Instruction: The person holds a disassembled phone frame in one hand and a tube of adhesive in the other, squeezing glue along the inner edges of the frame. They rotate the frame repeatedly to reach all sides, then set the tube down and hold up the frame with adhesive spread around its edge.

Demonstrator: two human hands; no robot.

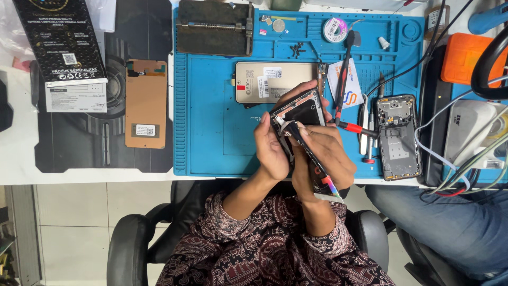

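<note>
Blue ribbed rubber mat [211,106] at centre lies under the left hand [271,151] grasping a glossy black phone frame [299,114], while the right hand [327,153] pinches a slim black tool [309,156].

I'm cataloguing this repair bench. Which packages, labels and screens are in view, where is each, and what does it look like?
Black flat box: top left, white label panel below.
Copper-coloured screen panel: on the dark mat, small white sticker.
Gold phone back: on the blue mat, white stickers.
White card: right of it, orange and blue marks.
Black phone screen: tilted, held by left hand; right hand holds a tool.
</note>
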